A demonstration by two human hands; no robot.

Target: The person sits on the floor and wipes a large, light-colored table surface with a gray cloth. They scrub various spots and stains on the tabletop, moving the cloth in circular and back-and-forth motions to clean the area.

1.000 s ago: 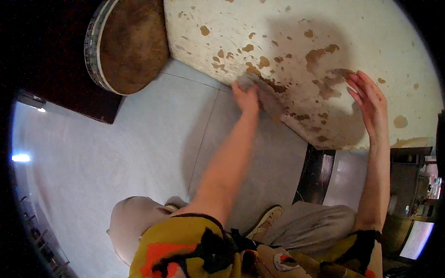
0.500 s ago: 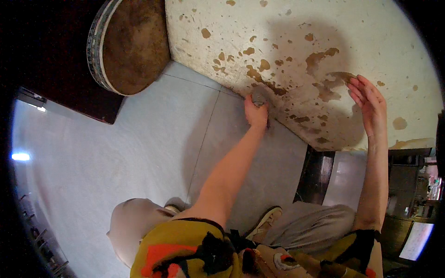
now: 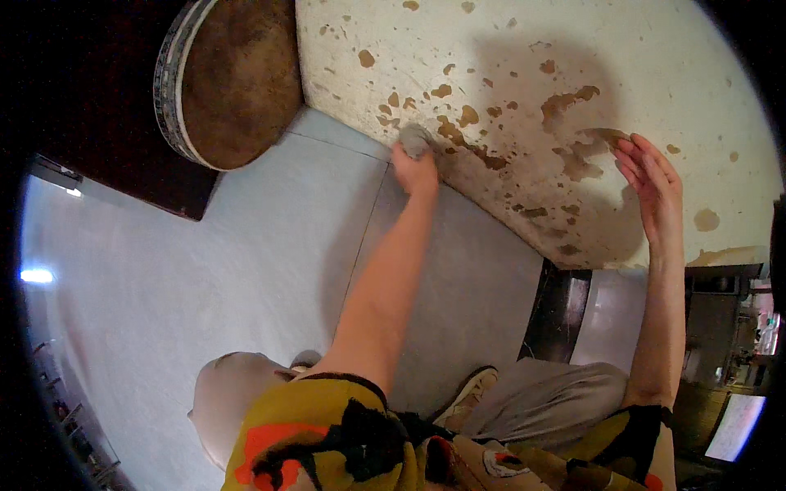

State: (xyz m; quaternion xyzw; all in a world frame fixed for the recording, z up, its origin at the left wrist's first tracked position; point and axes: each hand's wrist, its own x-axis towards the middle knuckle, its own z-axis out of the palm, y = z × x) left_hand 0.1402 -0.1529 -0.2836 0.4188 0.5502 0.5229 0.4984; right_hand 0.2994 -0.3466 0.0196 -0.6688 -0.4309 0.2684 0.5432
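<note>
My left hand (image 3: 416,172) is closed around a grey wad (image 3: 415,139), which is pressed to the bottom of the stained wall (image 3: 508,57), just above the floor. Whether the wad is cloth or a scouring pad, I cannot tell. Brown blotches of worn paint spread over the wall to the right of it. Higher up on the right, my right hand (image 3: 655,184) has its fingers stretched out, with the fingertips at the wall beside a dark brown patch (image 3: 606,133). Nothing shows in that hand.
A round tub-like piece (image 3: 241,82) with a brown face and pale rim stands at the upper left, against dark furniture (image 3: 106,106). Grey tiles (image 3: 229,254) cover the floor. A black threshold strip (image 3: 559,299) ends the wall at the right. My knees and shoes show below.
My left hand has slid leftward and slightly up along the wall's foot, carrying the grey wad. The right hand has stayed in place.
</note>
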